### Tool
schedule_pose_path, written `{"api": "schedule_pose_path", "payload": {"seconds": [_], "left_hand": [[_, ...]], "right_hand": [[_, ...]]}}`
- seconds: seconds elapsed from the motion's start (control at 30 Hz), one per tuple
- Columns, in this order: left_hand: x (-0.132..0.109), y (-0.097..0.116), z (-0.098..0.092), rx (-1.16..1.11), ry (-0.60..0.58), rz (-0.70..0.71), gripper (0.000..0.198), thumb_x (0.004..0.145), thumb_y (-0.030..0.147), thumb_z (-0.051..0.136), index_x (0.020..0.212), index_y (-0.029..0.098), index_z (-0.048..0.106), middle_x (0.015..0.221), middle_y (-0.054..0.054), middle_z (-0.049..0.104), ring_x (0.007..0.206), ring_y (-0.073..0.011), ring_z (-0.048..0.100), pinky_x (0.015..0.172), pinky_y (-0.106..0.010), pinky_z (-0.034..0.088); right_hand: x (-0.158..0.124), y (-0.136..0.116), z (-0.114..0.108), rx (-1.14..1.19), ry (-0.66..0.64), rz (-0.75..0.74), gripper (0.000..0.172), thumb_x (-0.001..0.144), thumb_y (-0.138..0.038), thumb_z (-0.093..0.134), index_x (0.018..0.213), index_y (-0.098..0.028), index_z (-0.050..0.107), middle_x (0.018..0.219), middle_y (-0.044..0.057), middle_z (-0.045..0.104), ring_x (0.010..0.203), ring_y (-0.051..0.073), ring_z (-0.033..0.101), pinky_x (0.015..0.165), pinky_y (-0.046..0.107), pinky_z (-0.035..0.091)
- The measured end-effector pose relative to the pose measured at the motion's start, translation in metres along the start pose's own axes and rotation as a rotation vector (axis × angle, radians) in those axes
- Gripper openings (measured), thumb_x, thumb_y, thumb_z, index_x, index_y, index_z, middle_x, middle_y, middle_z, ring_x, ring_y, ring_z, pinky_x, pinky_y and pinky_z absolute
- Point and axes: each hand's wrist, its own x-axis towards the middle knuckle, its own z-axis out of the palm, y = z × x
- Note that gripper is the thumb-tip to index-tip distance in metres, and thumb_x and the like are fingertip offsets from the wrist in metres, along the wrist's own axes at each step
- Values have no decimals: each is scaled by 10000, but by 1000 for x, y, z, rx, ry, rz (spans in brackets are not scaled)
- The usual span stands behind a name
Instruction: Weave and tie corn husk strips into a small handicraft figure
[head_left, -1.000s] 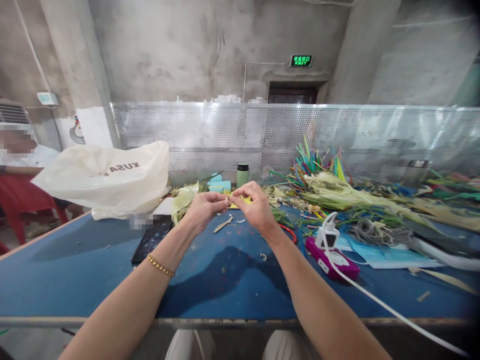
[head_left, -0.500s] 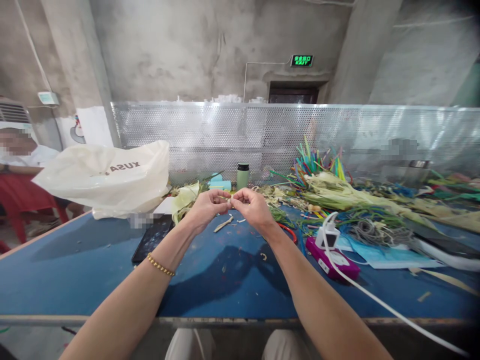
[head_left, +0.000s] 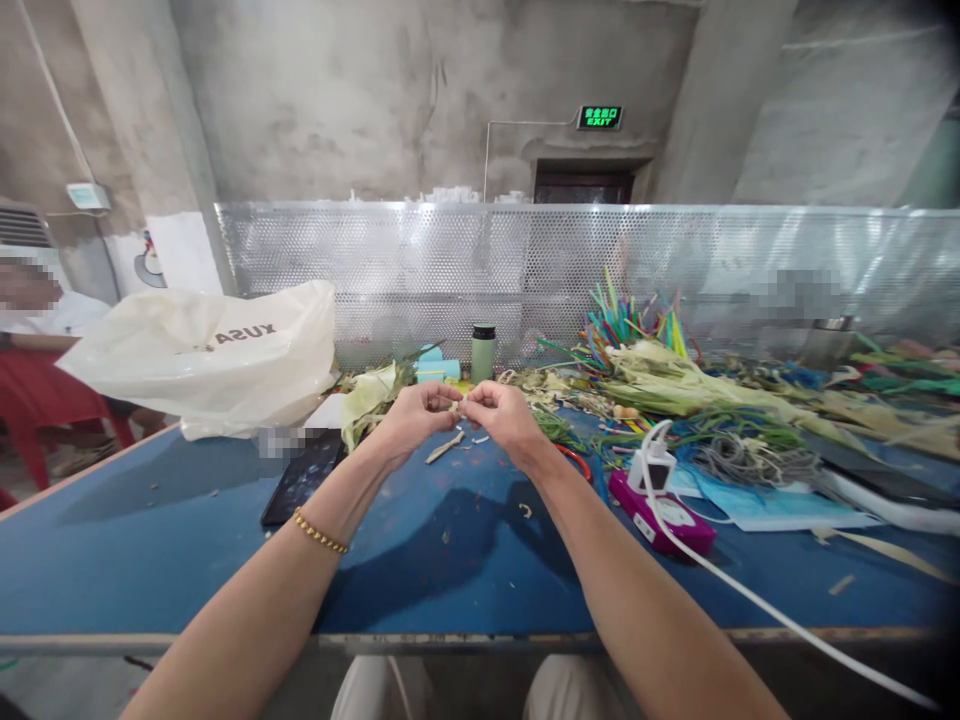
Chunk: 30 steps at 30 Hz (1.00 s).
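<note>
My left hand [head_left: 420,415], with a gold bead bracelet [head_left: 321,531] on its wrist, meets my right hand [head_left: 502,415] above the middle of the blue table [head_left: 450,585]. Thumb and fingers of both hands are pinched together at a small pale piece [head_left: 454,406] that looks like corn husk. Fingers cover most of it, so its shape is unclear. Just below the hands lie a strip of dry husk [head_left: 445,447] and some white scraps [head_left: 481,439]. A curled shred [head_left: 525,510] rests nearer to me.
Left are a dark tablet [head_left: 300,480] and a white plastic bag [head_left: 217,350]. A green bottle [head_left: 483,355] stands behind the hands. On the right are corn husks [head_left: 667,380], grey cord [head_left: 739,455], a purple power strip [head_left: 660,520] with a white cable, and a blue mask [head_left: 772,500].
Both hands stay close together at the small pale piece, the fingertips shifting only slightly. The view has moved a little; the things on the table lie as before.
</note>
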Motion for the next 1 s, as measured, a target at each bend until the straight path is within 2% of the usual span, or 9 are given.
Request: {"api": "schedule_pose_path", "payload": {"seconds": [0.27,0.57,0.77,0.9,1.0], "left_hand": [[1,-4,1,63,37,-9,287,603,48,648,883,111,667,622,3,612,560,-103,537,533,-233,354],[4,-7,-4,11,27,-33,301,589,40,663,880,114,676,594,15,596,520,-87,518,522,-224,365],[5,-9,-5,14,52,-39,289,600,56,688,883,110,670,564,16,591,504,-93,522,518,-228,371],[5,-9,-3,27,54,-43,304,617,70,688,919,105,672,586,3,610,513,-98,531,520,-233,374],[5,-9,-4,-27,23,-56,303,629,118,715,931,100,691,647,-20,638,534,-100,540,538,-243,393]], "right_hand": [[1,5,1,-103,-13,-55,159,707,-299,624,652,-158,577,568,-6,574,540,113,508,529,234,400],[1,3,-3,-41,-64,-11,210,728,-353,636,691,-148,615,584,-1,588,545,114,513,532,236,403],[3,5,-5,-125,-100,13,236,734,-366,640,708,-133,665,576,16,604,525,120,512,509,240,384],[3,7,-5,-188,-63,-49,192,720,-331,649,660,-149,634,567,8,599,545,128,532,522,236,391],[3,6,-6,-188,-3,-43,198,717,-337,645,646,-153,626,579,6,600,549,126,529,530,237,393]]}}
